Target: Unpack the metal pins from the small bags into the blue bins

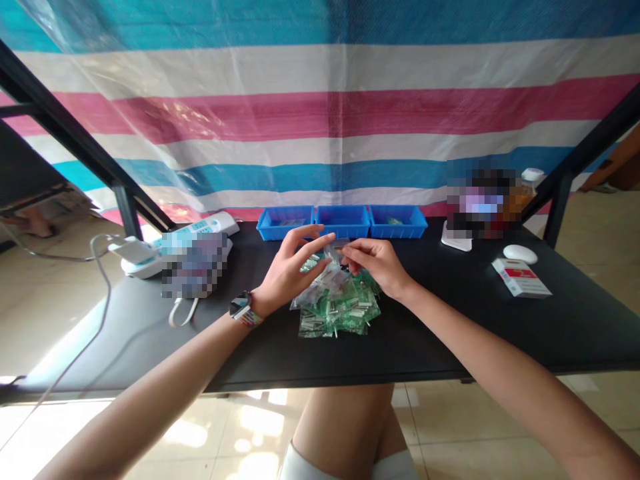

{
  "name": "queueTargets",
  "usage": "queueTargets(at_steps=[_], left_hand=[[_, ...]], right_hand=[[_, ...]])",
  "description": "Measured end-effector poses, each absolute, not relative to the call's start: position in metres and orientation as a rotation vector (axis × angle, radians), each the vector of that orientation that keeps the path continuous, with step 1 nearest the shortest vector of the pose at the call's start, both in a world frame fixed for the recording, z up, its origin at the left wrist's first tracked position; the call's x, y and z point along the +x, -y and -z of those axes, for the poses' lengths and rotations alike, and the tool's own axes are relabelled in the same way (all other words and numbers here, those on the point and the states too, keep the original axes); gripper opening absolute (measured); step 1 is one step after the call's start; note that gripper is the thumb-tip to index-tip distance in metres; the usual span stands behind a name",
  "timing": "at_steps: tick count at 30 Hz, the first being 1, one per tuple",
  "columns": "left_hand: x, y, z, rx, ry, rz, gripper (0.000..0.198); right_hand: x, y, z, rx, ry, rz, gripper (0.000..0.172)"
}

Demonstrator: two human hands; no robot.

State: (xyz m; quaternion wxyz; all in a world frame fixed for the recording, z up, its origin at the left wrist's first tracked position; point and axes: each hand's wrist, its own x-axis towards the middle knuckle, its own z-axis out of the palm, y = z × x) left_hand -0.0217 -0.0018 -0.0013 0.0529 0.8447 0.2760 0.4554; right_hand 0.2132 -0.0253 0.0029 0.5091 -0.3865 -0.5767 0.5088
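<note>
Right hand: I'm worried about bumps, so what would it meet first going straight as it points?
Past the small clear bag the right hand pinches, probably the left hand; depth is unclear.

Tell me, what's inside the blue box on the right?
Inside the blue box I can see a small greenish item, perhaps a packet. The box's front wall hides the nearest part of its floor, so anything lying low there can't be seen.

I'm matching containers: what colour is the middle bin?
The middle bin is blue; head view shows best.
</note>
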Motion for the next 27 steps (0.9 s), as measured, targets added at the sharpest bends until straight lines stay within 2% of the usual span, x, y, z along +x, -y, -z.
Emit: queueTargets(at_steps=[4, 6, 10, 14, 21, 27], left_hand=[[-0.021, 0.001, -0.003, 2.504, -0.839, -1.373, 0.017], [-0.021, -0.002, -0.003, 2.308, -0.950, -1.417, 0.017], [-0.025, -0.018, -0.003, 1.769, -1.141, -1.486, 0.025], [-0.037, -0.038, 0.002, 1.496, -1.140, -1.528, 0.027], [-0.046, -0.052, 0.007, 1.095, -1.022, -1.488, 0.044], [-0.045, -0.049, 0.002, 1.046, -0.956, -1.461, 0.073]], right_hand=[[0.216, 0.029, -0.007, -0.933, 1.510, -1.225, 0.049], [0.219, 0.031, -0.009, -0.929, 1.608, -1.137, 0.046], [0.222, 0.033, -0.010, -0.844, 1.978, -0.763, 0.017], [0.222, 0.032, -0.004, -0.776, 2.183, -0.607, 0.030], [0.218, 0.031, 0.003, -0.846, 2.190, -0.592, 0.017], [0.220, 0.031, 0.004, -0.824, 2.211, -0.540, 0.014]])
